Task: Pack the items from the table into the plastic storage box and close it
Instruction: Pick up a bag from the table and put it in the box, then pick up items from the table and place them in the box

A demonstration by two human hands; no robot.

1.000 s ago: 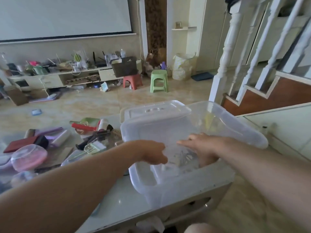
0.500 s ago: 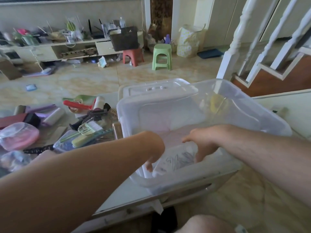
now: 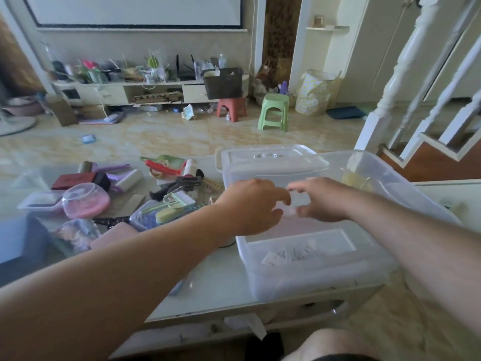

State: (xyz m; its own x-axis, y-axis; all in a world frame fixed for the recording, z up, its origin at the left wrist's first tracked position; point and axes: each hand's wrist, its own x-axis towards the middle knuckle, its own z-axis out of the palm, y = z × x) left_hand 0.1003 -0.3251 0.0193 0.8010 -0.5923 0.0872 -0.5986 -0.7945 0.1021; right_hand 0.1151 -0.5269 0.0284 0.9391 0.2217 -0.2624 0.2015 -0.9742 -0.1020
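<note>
Both hands meet above the open clear plastic storage box (image 3: 390, 199), and the grip is shared: the left hand (image 3: 256, 204) and the right hand (image 3: 322, 199) face each other with fingers curled, pinching between their fingertips a small pale translucent piece (image 3: 295, 204) too blurred to identify. Directly beneath the grip lies the box's pinkish floor, and nearer the person than the grip a small clear rectangular case holding thin dark pieces (image 3: 299, 250) rests inside the box against its near wall. Beyond the grip, the box's white translucent lid (image 3: 270, 157) lies flat behind the far rim, and to the right of the grip something yellowish (image 3: 355, 179) shows through the far right corner of the box. The box sits on the glass-topped white desk (image 3: 216, 285), at its right end. Left of the grip the desk carries a heap of loose items: a green and white brush (image 3: 179, 200), a yellow sponge-like pad (image 3: 166, 214), a round pink container with a clear lid (image 3: 84, 200), a dark red flat case (image 3: 74, 180), a purple-handled lint roller (image 3: 125, 179) and a red-handled tool (image 3: 162, 168). Farther off, on the tiled floor, stand a green plastic stool (image 3: 274, 110) and a red plastic stool (image 3: 231, 108).
</note>
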